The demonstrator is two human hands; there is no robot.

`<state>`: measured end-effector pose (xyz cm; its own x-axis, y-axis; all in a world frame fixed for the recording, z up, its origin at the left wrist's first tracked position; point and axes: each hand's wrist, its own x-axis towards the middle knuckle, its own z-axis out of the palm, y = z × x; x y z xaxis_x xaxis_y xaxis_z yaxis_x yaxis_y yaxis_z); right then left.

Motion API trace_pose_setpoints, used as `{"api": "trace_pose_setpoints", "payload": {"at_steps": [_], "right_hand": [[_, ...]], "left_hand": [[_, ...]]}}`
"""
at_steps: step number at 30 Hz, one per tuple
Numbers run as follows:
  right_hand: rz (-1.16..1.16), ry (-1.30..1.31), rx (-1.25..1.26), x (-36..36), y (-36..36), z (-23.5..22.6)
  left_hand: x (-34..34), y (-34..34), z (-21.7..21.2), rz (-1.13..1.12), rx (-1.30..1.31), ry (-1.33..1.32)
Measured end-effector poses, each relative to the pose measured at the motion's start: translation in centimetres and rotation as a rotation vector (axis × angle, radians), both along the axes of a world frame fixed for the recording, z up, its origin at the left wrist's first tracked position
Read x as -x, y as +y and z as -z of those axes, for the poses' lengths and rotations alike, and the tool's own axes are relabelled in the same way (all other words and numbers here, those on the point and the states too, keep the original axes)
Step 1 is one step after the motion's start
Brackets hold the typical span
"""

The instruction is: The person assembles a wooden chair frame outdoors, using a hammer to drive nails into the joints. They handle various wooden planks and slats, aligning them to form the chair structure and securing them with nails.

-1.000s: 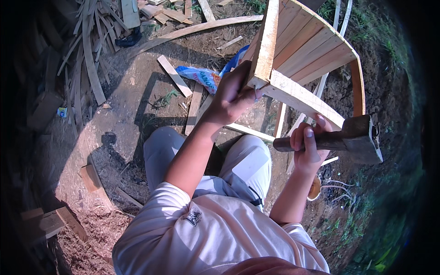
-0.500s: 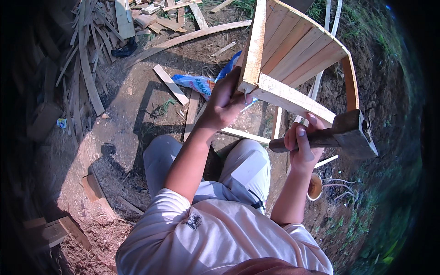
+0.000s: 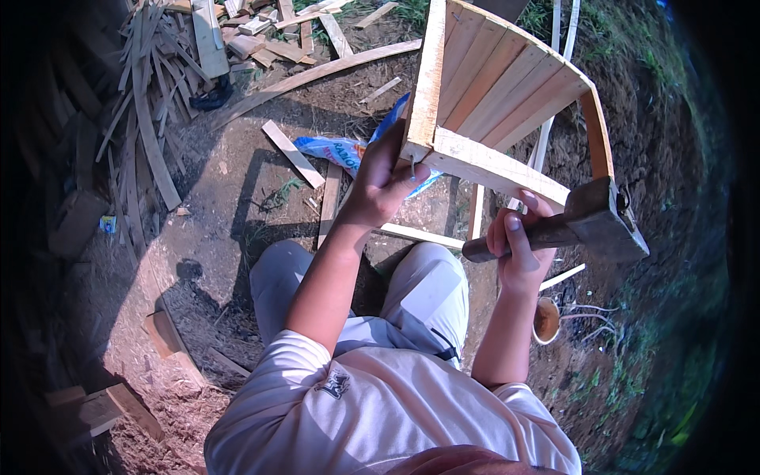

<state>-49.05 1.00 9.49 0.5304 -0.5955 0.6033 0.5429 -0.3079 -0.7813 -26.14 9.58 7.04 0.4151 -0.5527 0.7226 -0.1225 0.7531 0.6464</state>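
My left hand (image 3: 378, 190) grips the near left corner of a slatted wooden frame (image 3: 502, 168), which is tilted up before me. Its slats (image 3: 503, 75) fan out between the straight rails and a curved far edge. A thin nail (image 3: 412, 167) pokes out of the corner beside my left thumb. Closed around the short handle of a hatchet (image 3: 595, 224) is my right hand (image 3: 522, 245), just under the front rail. Those fingertips appear to touch the rail. The hatchet's broad, dark metal head points right, beneath the frame's right corner.
Offcuts and long strips (image 3: 150, 103) are piled at the far left. A curved strip (image 3: 317, 75) and a blue-white plastic bag (image 3: 336, 150) lie ahead on the ground. More wooden pieces (image 3: 423, 237) lie beyond my knees, and a small round container (image 3: 546, 320) is at right.
The frame, both hands and the hatchet have shifted slightly left in view, and the ground view has shifted a little too. Both grips stay the same.
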Motion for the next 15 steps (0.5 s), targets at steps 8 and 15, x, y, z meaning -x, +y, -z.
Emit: {"api": "trace_pose_setpoints", "payload": {"at_steps": [8, 15], "right_hand": [[0.010, -0.002, 0.030, 0.2, -0.3, 0.4], [-0.012, -0.019, 0.028, 0.2, -0.6, 0.5]], "left_hand": [[-0.8, 0.2, 0.1, 0.048, -0.054, -0.067], [-5.1, 1.7, -2.7, -0.119, 0.112, -0.005]]}}
